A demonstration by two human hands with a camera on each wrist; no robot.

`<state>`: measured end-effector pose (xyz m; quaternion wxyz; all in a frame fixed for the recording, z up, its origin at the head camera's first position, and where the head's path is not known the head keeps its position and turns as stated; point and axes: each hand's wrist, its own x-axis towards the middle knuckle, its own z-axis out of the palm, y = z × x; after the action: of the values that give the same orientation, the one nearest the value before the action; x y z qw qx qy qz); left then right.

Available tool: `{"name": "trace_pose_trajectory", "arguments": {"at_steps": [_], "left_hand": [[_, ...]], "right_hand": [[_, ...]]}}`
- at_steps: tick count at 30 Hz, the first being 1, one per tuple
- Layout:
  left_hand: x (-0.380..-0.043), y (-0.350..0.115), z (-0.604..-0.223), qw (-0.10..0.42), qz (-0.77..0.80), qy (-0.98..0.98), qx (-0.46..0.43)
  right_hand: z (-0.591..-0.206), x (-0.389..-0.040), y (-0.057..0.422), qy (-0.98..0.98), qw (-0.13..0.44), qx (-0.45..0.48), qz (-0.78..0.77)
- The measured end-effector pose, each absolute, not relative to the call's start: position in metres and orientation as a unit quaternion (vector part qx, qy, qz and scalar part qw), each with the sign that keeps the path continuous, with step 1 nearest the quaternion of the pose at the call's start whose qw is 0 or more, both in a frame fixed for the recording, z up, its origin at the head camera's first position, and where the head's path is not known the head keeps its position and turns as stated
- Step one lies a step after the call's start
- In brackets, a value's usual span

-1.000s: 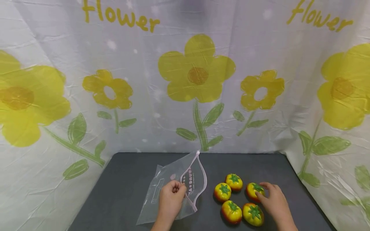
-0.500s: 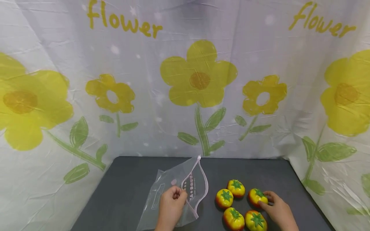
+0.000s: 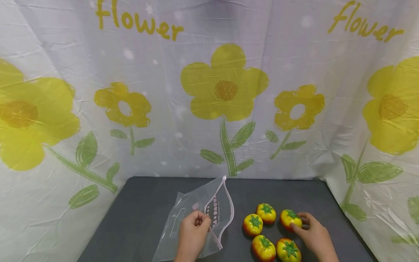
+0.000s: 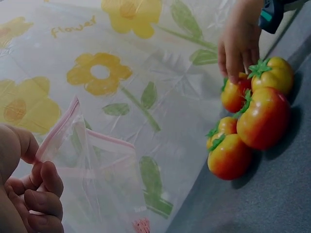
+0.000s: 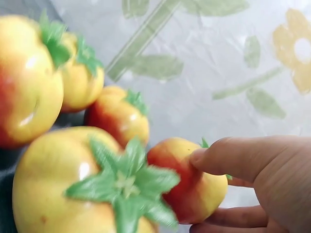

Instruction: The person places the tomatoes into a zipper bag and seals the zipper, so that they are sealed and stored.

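Observation:
My left hand (image 3: pixel 194 230) pinches the rim of a clear zip bag (image 3: pixel 178 222) with pink print. The bag's mouth gapes toward the right, edged by its pink zip strip; in the left wrist view, thumb and finger hold that strip (image 4: pixel 53 128). My right hand (image 3: pixel 312 233) grips the rightmost yellow-red tomato (image 3: pixel 289 218), which has a green leafy top. In the right wrist view the thumb (image 5: pixel 228 158) presses this tomato's side, and the other fingers reach behind and under it. Several similar tomatoes, such as the nearest one (image 3: pixel 288 250), sit just left of that hand.
A dark grey table (image 3: pixel 140 211) lies under everything. Behind and beside it hangs a pale curtain (image 3: pixel 170 145) printed with yellow flowers. The other tomatoes (image 3: pixel 252 225) stand close together between the bag and my right hand.
My right hand's fingers have closed around the rightmost tomato, which now shows slightly farther from its neighbours. The left hand keeps its pinch on the bag. The head view has tilted a little.

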<state>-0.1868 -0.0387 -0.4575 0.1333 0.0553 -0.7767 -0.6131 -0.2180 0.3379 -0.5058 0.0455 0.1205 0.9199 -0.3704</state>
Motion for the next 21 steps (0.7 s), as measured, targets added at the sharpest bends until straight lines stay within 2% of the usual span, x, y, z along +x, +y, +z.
{"name": "trace_pose_trajectory", "arguments": {"at_steps": [10,21], "left_hand": [[-0.185,-0.038,-0.459,0.137,-0.610,-0.779,0.056],[-0.188,-0.036,-0.463,0.136,-0.612,-0.778,0.036]], "right_hand": [[-0.475,-0.207,0.314,0.909,0.032,0.115,-0.399],[-0.444,-0.196,0.260,0.900,0.001,0.046,-0.433]]}}
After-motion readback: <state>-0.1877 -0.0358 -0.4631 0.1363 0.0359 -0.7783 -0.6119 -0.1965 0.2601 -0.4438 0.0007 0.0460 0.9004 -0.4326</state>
